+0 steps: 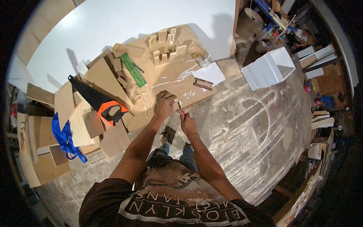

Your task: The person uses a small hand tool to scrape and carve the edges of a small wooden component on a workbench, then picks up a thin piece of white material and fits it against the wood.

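My left hand (165, 104) is over the near edge of the tan work board (166, 85), fingers bent and pinched together; a small white piece shows at its fingertips. Close to its right, my right hand (188, 124) is wrapped round a small tool with a red handle (182, 113) and a thin dark tip, perhaps a knife. That tip points up toward the left fingertips. Several small white bits (189, 94) lie on the board just beyond. A brown block (203, 84) rests partly on a white sheet (212, 73) to the right.
Small wooden blocks (163, 36) stand at the board's back, near thin sticks (185, 73). A green strip (133, 70) lies left of them. An orange-handled handsaw (113, 112) lies on wood offcuts, beside a blue bag (64, 132). White boxes (264, 70) stand on the floor at right.
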### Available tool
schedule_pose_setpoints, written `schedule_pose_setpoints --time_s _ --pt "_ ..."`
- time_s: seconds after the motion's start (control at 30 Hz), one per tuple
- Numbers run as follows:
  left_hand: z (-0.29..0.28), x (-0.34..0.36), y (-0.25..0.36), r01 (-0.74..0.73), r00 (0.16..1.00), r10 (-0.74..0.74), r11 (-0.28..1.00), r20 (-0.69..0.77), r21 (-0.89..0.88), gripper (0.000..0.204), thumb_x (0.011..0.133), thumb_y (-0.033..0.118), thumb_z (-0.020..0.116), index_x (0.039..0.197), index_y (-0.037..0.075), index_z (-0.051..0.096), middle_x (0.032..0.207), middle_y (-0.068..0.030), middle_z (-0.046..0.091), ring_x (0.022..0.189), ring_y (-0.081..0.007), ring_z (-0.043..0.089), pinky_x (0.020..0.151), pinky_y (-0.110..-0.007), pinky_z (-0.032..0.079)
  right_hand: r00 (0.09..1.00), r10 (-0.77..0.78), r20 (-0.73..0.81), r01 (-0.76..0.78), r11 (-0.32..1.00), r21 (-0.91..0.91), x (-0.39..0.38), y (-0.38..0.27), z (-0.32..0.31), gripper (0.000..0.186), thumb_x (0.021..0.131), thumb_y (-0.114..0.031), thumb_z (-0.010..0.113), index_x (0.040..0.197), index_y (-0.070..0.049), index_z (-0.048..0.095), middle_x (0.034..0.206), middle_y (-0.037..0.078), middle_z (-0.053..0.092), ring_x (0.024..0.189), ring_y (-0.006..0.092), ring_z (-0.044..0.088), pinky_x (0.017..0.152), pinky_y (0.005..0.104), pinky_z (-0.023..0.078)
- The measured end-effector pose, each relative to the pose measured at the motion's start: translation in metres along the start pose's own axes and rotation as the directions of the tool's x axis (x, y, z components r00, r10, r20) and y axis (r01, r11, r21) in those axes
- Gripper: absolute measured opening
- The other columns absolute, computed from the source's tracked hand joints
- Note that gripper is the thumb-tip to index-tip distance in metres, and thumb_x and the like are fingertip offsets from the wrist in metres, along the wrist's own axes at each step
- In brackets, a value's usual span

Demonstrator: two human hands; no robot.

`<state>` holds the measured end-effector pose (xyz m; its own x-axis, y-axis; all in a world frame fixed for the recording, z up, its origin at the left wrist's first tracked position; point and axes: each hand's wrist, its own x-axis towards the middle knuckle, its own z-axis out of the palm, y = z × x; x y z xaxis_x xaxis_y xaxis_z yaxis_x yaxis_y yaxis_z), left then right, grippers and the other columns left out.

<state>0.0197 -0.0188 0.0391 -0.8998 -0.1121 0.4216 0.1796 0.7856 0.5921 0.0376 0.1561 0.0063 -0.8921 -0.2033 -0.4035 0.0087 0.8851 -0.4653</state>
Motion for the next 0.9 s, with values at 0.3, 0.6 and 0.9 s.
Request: schedule_pose_setpoints --time_s 0.3,0.6,0.9 --pt "-0.004 0.0 0.001 -0.166 0.97 0.148 0.983 0.195 0.081 0.019 0.074 0.007 0.067 0.089 0.013 0.078 0.093 -0.0021 0.065 0.103 -0.0235 0.057 0.092 -0.036 0.047 0.99 -0.122 -0.073 0.111 0.985 -0.136 -0.005 0.008 -0.006 0.052 0.101 -0.051 0.042 0.113 -0.002 0.055 0.083 0.03 0.067 0.08 0.0479 0.068 0.071 0.0581 0.054" --pt "0.01 0.001 -0.014 -0.209 0.949 0.18 0.974 0.26 0.086 0.012 0.074 0.013 0.071 0.083 0.013 0.078 0.092 -0.0016 0.065 0.1 -0.022 0.057 0.094 -0.036 0.045 0.974 -0.224 -0.026 0.215 0.956 -0.199 0.001 0.026 -0.04 0.05 0.102 -0.051 0.041 0.107 -0.004 0.055 0.086 0.028 0.068 0.085 0.048 0.067 0.071 0.0568 0.053" --pt "0.013 0.001 -0.008 -0.061 0.989 0.061 0.998 0.138 -0.004 0.009 0.071 0.013 0.075 0.078 0.008 0.076 0.091 -0.0051 0.066 0.099 -0.026 0.058 0.092 -0.039 0.046 0.973 -0.219 -0.067 0.219 0.976 -0.007 0.048 0.025 -0.07 0.053 0.103 -0.049 0.042 0.109 0.0 0.06 0.098 0.03 0.068 0.097 0.0481 0.064 0.081 0.053 0.052"
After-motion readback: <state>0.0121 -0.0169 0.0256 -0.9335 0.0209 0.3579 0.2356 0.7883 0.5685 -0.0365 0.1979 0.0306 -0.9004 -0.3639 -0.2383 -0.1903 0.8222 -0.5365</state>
